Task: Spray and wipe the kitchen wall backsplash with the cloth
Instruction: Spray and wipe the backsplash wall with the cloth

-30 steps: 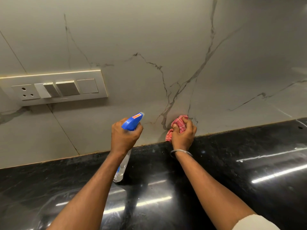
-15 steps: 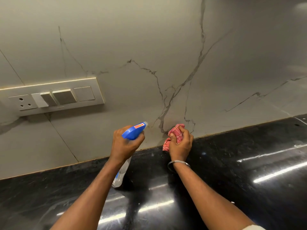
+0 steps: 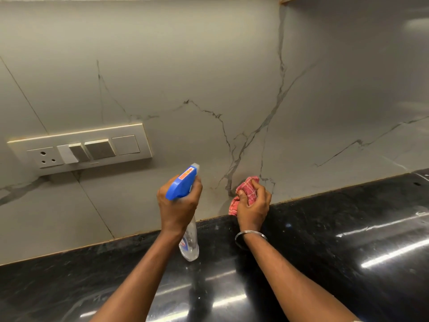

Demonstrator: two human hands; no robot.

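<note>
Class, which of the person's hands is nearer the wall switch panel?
Left. The left hand, gripping the spray bottle, is below-right of the switch panel; the right hand, holding the cloth, is farther right.

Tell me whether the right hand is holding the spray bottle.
No, the left hand grips the spray bottle, while the right hand holds the red cloth.

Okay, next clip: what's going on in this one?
A person is cleaning a kitchen backsplash. The left hand grips a spray bottle by its blue trigger head, nozzle pointing at the marble-look wall. The right hand holds a bunched red checked cloth low at the wall, just above the black countertop. No spray mist is visible. A switch panel is mounted on the wall further left.
</note>
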